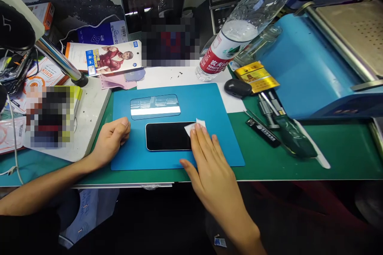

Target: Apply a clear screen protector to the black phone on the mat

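Observation:
A dark-screened phone [168,136] with a light rim lies face up on the blue mat [209,99]. My right hand [211,163] holds a small white wipe [190,128] pressed under its outstretched fingers, against the right end of the screen. The far end of the phone is hidden by these fingers. My left hand [115,137] is closed in a loose fist at the mat's left edge, left of the phone and apart from it. Behind the phone lies a clear screen protector [155,106] with a dark border.
A tilted water bottle [216,55] stands behind the mat. Right of it are a black oval case [237,87], a yellow packet [256,77], a green-handled tool [295,135] and a large blue machine [314,63]. At left, a lamp post [64,61] rises from a white board [86,127].

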The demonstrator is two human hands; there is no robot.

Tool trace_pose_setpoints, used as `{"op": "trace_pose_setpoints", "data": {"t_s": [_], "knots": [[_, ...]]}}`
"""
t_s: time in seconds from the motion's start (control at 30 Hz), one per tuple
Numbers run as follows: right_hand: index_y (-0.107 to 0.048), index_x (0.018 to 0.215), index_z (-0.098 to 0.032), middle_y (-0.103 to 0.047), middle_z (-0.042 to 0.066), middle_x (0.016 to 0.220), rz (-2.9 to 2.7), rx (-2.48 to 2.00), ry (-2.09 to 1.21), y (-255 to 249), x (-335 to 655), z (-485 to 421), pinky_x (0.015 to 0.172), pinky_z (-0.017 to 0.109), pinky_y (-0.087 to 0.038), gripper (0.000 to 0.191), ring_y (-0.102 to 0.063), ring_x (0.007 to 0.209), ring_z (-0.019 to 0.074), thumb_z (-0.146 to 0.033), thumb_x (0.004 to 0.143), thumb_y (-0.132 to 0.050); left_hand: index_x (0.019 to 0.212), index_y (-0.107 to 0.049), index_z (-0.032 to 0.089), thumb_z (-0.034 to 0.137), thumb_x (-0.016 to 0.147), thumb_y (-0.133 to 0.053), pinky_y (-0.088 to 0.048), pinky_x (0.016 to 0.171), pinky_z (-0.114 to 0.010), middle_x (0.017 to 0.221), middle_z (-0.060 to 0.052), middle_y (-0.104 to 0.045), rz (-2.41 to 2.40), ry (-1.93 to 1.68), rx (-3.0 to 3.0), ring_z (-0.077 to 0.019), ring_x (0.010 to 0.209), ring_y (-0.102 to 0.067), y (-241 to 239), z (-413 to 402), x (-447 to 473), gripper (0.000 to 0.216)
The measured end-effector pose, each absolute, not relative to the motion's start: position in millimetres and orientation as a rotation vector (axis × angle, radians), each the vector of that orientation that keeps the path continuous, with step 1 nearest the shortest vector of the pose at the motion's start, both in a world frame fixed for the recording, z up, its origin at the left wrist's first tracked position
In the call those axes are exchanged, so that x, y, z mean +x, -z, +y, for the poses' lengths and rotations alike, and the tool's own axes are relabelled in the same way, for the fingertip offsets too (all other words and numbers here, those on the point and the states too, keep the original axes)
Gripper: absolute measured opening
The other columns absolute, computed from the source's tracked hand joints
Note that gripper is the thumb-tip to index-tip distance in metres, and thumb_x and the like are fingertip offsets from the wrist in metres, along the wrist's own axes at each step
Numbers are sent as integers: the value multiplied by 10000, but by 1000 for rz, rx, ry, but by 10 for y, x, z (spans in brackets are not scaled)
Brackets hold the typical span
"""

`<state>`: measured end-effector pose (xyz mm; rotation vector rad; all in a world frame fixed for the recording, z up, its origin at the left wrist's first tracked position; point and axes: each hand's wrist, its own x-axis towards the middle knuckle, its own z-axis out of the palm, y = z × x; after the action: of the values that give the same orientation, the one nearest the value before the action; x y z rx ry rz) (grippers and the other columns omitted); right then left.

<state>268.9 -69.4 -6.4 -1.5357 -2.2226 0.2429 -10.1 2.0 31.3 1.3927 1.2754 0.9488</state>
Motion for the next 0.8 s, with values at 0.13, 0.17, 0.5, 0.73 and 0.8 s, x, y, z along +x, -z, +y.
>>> {"op": "trace_pose_setpoints", "data": {"t_s": [0.13,0.17,0.5,0.73,0.8], "knots": [[-169,1736,-94,-295,154,1782,-2254,-1520,-221,76,2739,-901,1375,499,-264,762,-236,1678,274,-535,1142,-349,629,-371,238,643,1044,-546,-329,502,-278,605,38,-337,1272,-939,1394,-128,558,-335,-312,17,-88,605],[-171,1736,-95,-298,156,1781,-2260,-1505,-230,80,2745,-863,1377,509,-257,756,-237,1678,275,-533,1144,-343,630,-371,238,642,1044,-547,-329,503,-278,606,38,-335,1273,-939,1394,-129,559,-334,-314,16,-85,604],[-157,1747,-154,-343,141,1764,-2245,-1475,-278,58,2777,-767,1351,556,-332,708,-301,1655,293,-497,1154,-333,631,-372,236,655,1042,-538,-328,501,-278,604,38,-338,1279,-937,1394,-126,553,-341,-321,7,-90,609],[-214,1729,-118,-321,158,1769,-2282,-1446,-269,57,2727,-448,1363,562,-294,697,-274,1666,277,-482,1154,-367,633,-368,236,635,1050,-542,-329,505,-276,606,38,-337,1262,-944,1396,-126,560,-341,-311,8,-89,602],[-217,1728,-116,-323,154,1770,-2282,-1452,-265,54,2724,-457,1364,555,-295,697,-269,1668,271,-489,1155,-354,634,-361,237,623,1056,-538,-328,504,-275,609,40,-331,1258,-949,1398,-125,559,-341,-301,7,-97,599]]}}
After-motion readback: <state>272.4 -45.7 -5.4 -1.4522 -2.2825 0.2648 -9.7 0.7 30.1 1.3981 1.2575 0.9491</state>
